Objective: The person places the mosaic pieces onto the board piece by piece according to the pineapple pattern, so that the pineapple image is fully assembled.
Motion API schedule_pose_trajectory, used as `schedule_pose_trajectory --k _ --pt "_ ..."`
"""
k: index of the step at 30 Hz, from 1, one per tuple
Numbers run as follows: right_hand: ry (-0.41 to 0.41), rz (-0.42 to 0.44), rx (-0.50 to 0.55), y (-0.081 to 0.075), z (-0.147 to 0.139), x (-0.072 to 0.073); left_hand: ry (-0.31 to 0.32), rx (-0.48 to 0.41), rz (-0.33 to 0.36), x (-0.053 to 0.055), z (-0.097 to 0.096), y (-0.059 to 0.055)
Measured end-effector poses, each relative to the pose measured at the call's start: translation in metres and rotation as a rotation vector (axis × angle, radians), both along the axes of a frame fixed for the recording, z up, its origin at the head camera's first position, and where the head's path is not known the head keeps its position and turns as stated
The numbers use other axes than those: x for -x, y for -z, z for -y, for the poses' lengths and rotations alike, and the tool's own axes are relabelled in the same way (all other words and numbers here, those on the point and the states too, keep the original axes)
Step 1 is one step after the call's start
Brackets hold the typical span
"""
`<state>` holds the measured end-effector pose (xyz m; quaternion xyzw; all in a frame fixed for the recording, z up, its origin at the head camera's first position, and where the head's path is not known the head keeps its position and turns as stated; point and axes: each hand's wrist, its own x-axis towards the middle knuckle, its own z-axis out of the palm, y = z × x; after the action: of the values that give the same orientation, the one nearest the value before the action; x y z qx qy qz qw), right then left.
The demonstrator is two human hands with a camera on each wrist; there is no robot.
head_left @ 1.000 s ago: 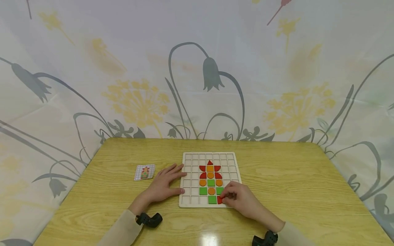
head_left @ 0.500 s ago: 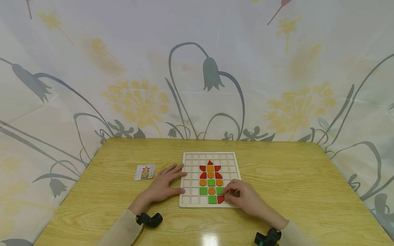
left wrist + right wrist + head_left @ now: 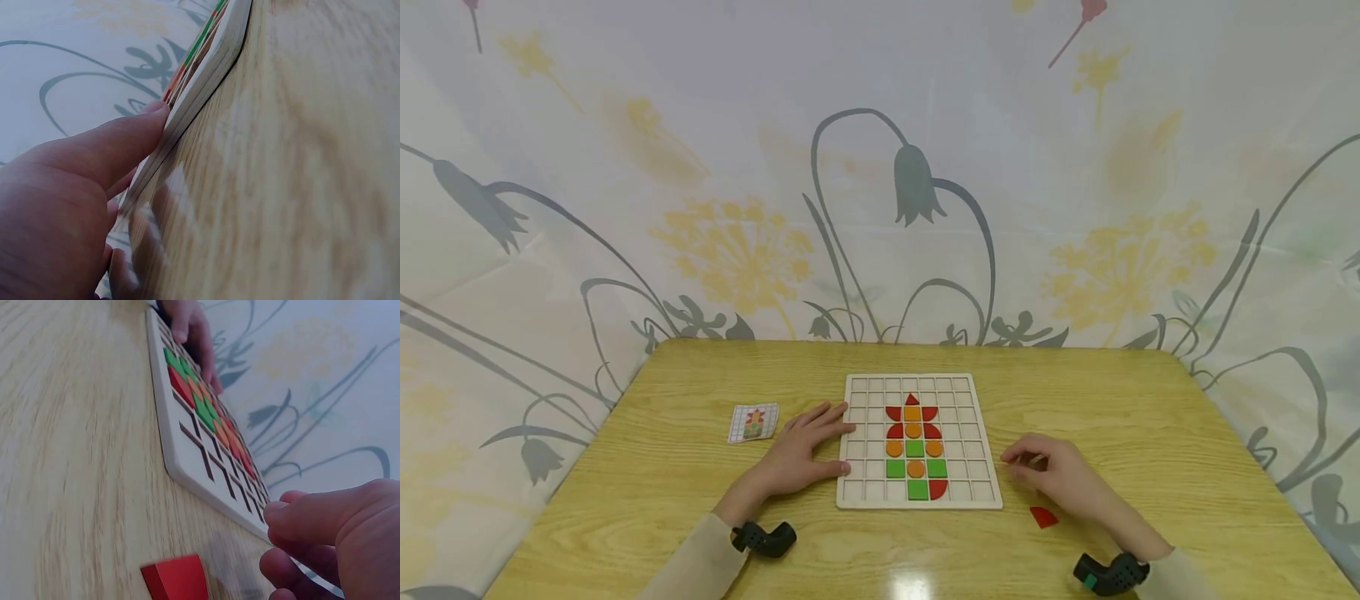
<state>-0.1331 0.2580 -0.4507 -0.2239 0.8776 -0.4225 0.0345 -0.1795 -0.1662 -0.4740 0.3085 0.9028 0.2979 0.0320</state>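
Note:
A white grid board [image 3: 981, 492] lies on the table with red, orange and green tiles set in its middle columns. My left hand [image 3: 801, 446] rests along its left side, fingers spread and thumb on the edge. A red quarter-circle tile [image 3: 937, 489] sits at the bottom row, just right of a green square tile [image 3: 917, 490]. Off the board's right side, my right hand [image 3: 1060, 471] is over the table with loosely bent fingers and nothing between them. Close below it lies a loose red tile [image 3: 1043, 517], also seen as a thick red wedge [image 3: 178, 578] in the right wrist view.
A small pattern card [image 3: 752, 422] with a printed coloured figure on a grid lies left of the left hand. The wooden table [image 3: 1112, 400] reaches back to a flower-print curtain [image 3: 880, 167]. Each wrist wears a black camera.
My right hand has let go of the red quarter-circle tile in the bottom row and moved right, off the board. The loose red tile has come into view. The left hand stays put.

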Motion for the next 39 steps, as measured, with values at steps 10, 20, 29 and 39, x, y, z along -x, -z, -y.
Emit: schedule_pose_trajectory --k 10,20,29,39 --pt "-0.087 0.006 -0.018 0.004 -0.036 -0.005 0.002 -0.009 -0.003 0.001 0.0 0.003" --pt "-0.328 0.038 0.016 0.005 -0.042 0.0 0.0 -0.001 -0.004 0.0 0.001 0.002" --pt "-0.347 0.027 -0.016 0.003 -0.039 0.0 0.0 0.003 -0.004 0.0 0.0 0.002" --pt "-0.313 0.062 -0.05 0.002 -0.039 -0.001 -0.003 0.006 -0.011 -0.001 0.0 0.002"
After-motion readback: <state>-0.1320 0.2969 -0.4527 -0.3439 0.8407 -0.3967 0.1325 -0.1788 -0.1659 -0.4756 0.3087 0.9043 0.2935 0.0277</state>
